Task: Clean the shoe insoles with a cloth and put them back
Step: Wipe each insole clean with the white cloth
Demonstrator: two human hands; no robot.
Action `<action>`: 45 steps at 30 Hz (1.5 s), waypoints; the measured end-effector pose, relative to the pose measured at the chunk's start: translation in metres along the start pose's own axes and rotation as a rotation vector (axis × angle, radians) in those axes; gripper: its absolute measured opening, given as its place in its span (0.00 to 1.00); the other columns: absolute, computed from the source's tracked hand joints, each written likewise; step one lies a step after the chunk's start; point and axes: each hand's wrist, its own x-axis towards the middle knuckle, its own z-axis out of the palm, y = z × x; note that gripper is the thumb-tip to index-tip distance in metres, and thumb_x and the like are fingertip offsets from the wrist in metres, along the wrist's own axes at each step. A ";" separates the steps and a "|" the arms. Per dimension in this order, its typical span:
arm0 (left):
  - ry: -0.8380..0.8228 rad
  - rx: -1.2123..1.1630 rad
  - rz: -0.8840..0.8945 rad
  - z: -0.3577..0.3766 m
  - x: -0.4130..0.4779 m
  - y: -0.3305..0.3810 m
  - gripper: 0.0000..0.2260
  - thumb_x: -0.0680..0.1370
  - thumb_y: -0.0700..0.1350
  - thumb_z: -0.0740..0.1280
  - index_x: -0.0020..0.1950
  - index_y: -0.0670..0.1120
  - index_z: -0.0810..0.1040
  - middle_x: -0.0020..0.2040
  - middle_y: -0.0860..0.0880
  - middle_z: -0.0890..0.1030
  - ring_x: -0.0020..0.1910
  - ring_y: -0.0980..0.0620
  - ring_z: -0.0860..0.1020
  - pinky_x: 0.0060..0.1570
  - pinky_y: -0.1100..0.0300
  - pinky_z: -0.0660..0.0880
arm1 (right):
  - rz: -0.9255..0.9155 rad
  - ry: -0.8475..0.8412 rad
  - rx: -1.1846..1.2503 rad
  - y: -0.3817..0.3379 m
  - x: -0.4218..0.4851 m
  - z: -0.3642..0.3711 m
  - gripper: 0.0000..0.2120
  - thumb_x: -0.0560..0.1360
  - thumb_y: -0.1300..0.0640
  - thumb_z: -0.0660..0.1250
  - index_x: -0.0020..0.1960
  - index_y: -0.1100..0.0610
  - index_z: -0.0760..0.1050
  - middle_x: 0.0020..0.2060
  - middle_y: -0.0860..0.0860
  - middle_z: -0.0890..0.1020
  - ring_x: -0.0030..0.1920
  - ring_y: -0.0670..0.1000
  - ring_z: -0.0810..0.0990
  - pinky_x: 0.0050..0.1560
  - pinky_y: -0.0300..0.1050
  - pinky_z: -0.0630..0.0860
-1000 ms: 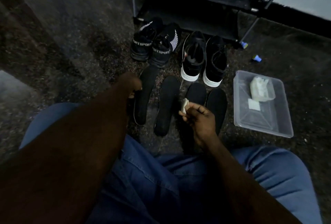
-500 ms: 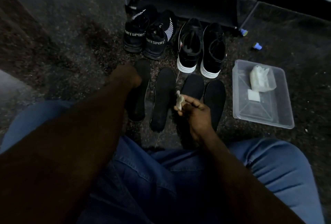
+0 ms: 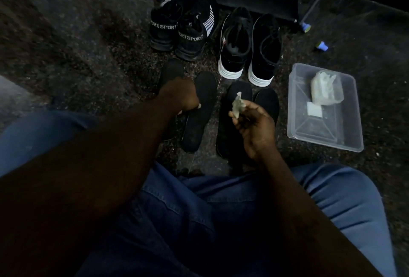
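Left hand [image 3: 179, 97] is down on the leftmost insole [image 3: 171, 73], fingers curled round its edge. That looks like a pick-up for wiping. Right hand [image 3: 254, 126] hovers to the right, pinching a crumpled cloth [image 3: 238, 106], ready. Next call, I'd say: lift that insole and bring the cloth onto it. Three more insoles [image 3: 200, 110] lie close alongside on the floor [image 3: 88, 55], so lift straight up. Sport shoes [image 3: 181, 30] sit just beyond, with the white-soled pair [image 3: 250, 55] to their right and the plastic tray [image 3: 316, 126] further right. The best room is to the left.
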 end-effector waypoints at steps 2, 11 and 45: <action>0.038 0.013 -0.004 -0.002 0.000 0.000 0.31 0.70 0.56 0.79 0.66 0.41 0.76 0.59 0.38 0.83 0.54 0.39 0.83 0.55 0.48 0.82 | -0.014 -0.007 -0.049 0.004 -0.001 0.004 0.04 0.79 0.65 0.68 0.52 0.60 0.80 0.44 0.55 0.85 0.40 0.52 0.85 0.44 0.41 0.80; -0.037 0.034 0.203 -0.018 0.018 -0.019 0.42 0.71 0.45 0.80 0.81 0.54 0.63 0.71 0.41 0.78 0.66 0.39 0.78 0.65 0.53 0.75 | -0.308 -0.046 -0.829 0.025 0.022 0.019 0.07 0.75 0.58 0.74 0.51 0.49 0.85 0.45 0.45 0.88 0.48 0.47 0.86 0.57 0.54 0.83; -0.100 0.237 0.229 -0.014 0.026 -0.016 0.46 0.72 0.55 0.79 0.83 0.63 0.55 0.79 0.46 0.68 0.76 0.42 0.69 0.71 0.48 0.69 | -0.814 -0.190 -1.637 0.021 0.078 0.064 0.17 0.81 0.46 0.67 0.46 0.58 0.86 0.43 0.59 0.86 0.42 0.63 0.84 0.40 0.42 0.66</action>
